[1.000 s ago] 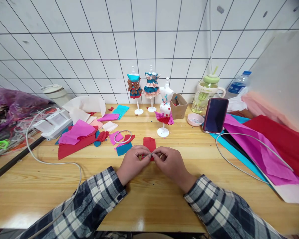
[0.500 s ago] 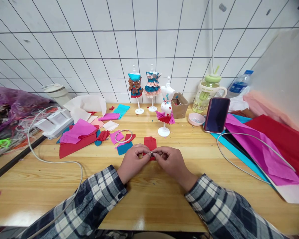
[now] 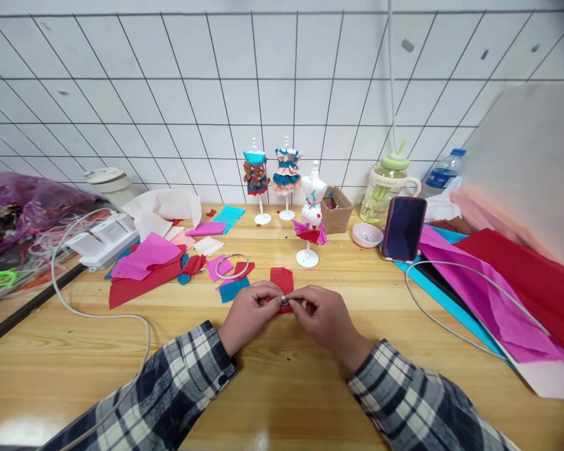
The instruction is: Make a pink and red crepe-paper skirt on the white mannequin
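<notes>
We start with the surroundings: at far centre, three small mannequins stand upright, two clothed ones [image 3: 255, 178] [image 3: 286, 178] behind and a white one [image 3: 313, 213] nearer us, just beyond the red paper and slightly right. A cardboard box [image 3: 337, 216] sits behind it; right of that come a pink bowl [image 3: 367, 235], a green-lidded jug [image 3: 384, 188] and a phone [image 3: 405, 228] propped up. Coloured sheets [image 3: 493, 307] pile up at right, with more scraps [image 3: 150, 257] at left beside a power strip [image 3: 106, 238]. A metal ring [image 3: 232, 267] lies on scraps left of the red paper; a blue piece [image 3: 234, 289] is just beside the left hand [image 3: 248, 312]. A pale cable [image 3: 141, 317] crosses the left sleeve [image 3: 192, 357]. What blocks our view is the hands themselves, covering part of the red paper's near half. The red paper [image 3: 282, 280] lies at centre on the table [image 3: 272, 401], long axis running near to far, narrow far end towards the mannequins. Left hand and right hand [image 3: 323, 313] meet over its near end, both pinching a small dark piece [image 3: 284, 304] between thumb and fingers; too tiny for us to identify or read its direction.
</notes>
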The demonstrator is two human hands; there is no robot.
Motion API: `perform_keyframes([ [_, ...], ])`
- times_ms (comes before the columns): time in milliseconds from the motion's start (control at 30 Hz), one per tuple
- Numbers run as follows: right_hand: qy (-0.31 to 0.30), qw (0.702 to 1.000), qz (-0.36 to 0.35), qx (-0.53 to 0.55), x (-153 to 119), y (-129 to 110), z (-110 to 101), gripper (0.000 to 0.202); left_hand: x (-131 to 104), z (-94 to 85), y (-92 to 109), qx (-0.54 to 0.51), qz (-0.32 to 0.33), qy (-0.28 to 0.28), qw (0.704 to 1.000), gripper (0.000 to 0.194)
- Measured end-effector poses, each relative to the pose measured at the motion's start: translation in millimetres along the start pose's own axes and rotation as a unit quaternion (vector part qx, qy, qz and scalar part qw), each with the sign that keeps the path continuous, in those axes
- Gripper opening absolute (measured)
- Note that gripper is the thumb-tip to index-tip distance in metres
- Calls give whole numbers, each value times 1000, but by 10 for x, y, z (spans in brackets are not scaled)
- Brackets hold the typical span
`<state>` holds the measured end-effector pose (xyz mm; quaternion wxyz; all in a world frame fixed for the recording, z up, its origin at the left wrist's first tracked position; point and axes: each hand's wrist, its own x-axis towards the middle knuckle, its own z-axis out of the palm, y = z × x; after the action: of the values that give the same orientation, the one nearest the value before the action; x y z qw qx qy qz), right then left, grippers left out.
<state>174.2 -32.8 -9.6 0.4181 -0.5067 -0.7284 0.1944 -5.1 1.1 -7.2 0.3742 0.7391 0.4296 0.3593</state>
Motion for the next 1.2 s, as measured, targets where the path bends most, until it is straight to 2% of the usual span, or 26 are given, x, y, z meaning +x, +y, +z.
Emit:
perform_keyframes([
  [33, 36, 999, -15, -25, 33, 50, -96, 18, 2, -7, 6, 5, 0, 6, 1000, 16],
  [100, 175, 981, -13, -78, 111, 255, -363, 20, 1, -22, 17, 19, 6, 15, 1000, 16],
  [133, 252, 962, 9, -106, 148, 407, -521, 24, -3, -27, 19, 24, 10, 18, 999, 16],
  [200, 399, 904, 65, -137, 203, 779, -833, 36, -16, -30, 9, 24, 15, 27, 999, 18],
  [267, 458, 868, 115, -155, 233, 1159, -1078, 49, -31, -25, -15, 12, 14, 39, 999, 23],
  [333, 453, 852, 180, -188, 261, 1453, -1213, 59, -44, -19, -48, -3, 12, 52, 999, 28],
  [400, 423, 845, 249, -213, 318, 1621, -1243, 80, -51, -14, -77, -12, 11, 58, 998, 30],
  [500, 397, 822, 334, -236, 460, 1683, -1190, 107, -54, -12, -109, -13, 4, 51, 999, 32],
  [633, 397, 789, 409, -228, 617, 1659, -1148, 109, -60, -15, -132, -6, -2, 39, 999, 34],
  [833, 402, 801, 387, -216, 619, 1680, -1215, 106, -54, -19, -153, 16, 11, 32, 999, 33],
  [1033, 420, 800, 382, -192, 634, 1741, -1241, 99, -11, 6, -170, 23, 19, 24, 999, 27],
  [1200, 387, 829, 367, -171, 503, 1852, -1341, 105, -11, -21, -173, 35, 24, 18, 999, 28],
])
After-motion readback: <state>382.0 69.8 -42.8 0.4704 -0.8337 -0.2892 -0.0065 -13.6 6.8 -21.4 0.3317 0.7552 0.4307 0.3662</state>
